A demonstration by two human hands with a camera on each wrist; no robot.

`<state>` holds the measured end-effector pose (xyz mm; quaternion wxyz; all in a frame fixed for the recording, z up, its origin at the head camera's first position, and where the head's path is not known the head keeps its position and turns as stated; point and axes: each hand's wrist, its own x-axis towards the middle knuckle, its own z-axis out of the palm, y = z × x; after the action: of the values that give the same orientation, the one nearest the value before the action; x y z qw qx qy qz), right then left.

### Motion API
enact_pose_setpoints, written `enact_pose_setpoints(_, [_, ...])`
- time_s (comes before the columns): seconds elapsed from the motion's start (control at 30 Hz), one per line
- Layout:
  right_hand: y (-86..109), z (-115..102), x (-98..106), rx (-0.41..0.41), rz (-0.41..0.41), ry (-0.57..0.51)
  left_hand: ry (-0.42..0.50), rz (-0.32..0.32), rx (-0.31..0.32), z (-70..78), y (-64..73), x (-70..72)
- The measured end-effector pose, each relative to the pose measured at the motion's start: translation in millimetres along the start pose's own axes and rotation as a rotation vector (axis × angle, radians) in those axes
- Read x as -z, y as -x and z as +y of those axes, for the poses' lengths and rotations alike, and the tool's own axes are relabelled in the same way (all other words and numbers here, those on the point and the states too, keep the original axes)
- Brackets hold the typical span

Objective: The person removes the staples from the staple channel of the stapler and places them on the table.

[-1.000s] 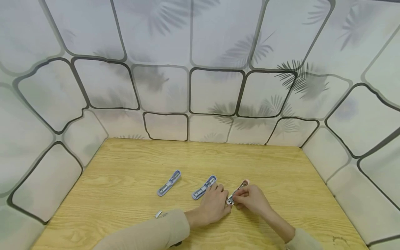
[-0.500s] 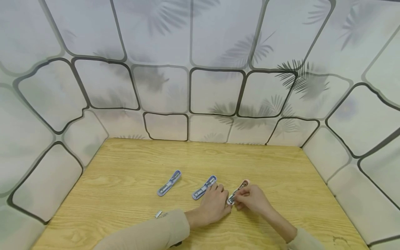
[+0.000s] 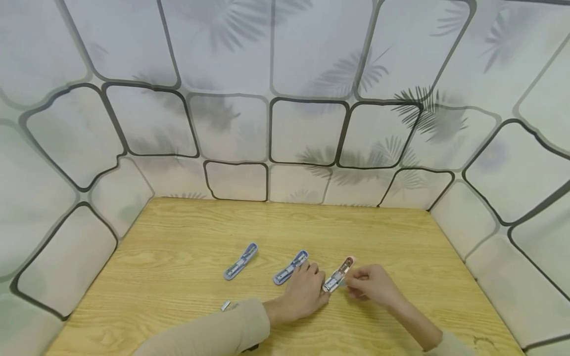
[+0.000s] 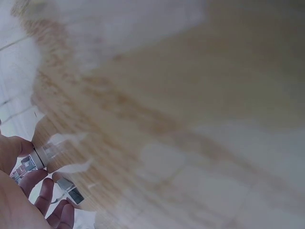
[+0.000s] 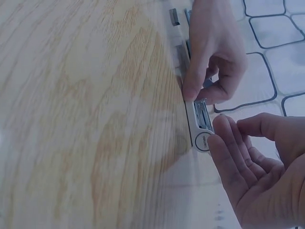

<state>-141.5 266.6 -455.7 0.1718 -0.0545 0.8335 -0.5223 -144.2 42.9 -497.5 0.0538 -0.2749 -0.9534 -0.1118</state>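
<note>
An opened stapler [image 3: 340, 274], pink at its far end and white at the near one, lies slantwise on the wooden table with its metal channel showing. My left hand [image 3: 304, 294] holds its near end, and the left wrist view has the thumb and finger pinching the stapler [image 4: 29, 164]. Just to the right of the stapler is my right hand [image 3: 375, 288], apart from it. In the right wrist view its fingers [image 5: 233, 164] are loosely extended, fingertips close to the round mark on the stapler's white end, and nothing shows between them.
Two blue opened staplers [image 3: 241, 261] lie left of the hands, the nearer one [image 3: 291, 267] right beside my left fingers. A small silver piece [image 3: 225, 305], like a strip of staples, lies by the left sleeve. Patterned fabric walls [image 3: 303, 128] enclose the table [image 3: 191, 222].
My right hand has drawn back to the right off the pink-and-white stapler, uncovering its metal channel. The left hand stays in place on the stapler.
</note>
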Motion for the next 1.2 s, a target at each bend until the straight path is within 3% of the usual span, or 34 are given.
enact_pose_setpoints(0.27, [9.2,3.4,6.2,-0.022,-0.032,0.021,-0.01,0.002,0.009,1.0,0.6,0.4])
enact_pose_setpoints(0.63, [8.6,21.7,-4.2,-0.079,-0.11,-0.027,-0.013,-0.015,0.016,1.0,-0.7,0.5])
enact_pose_setpoints(1.2, [5.9,27.9,-16.3,-0.073,-0.058,0.065,0.0,-0.037,0.012,0.7,-2.5,6.8])
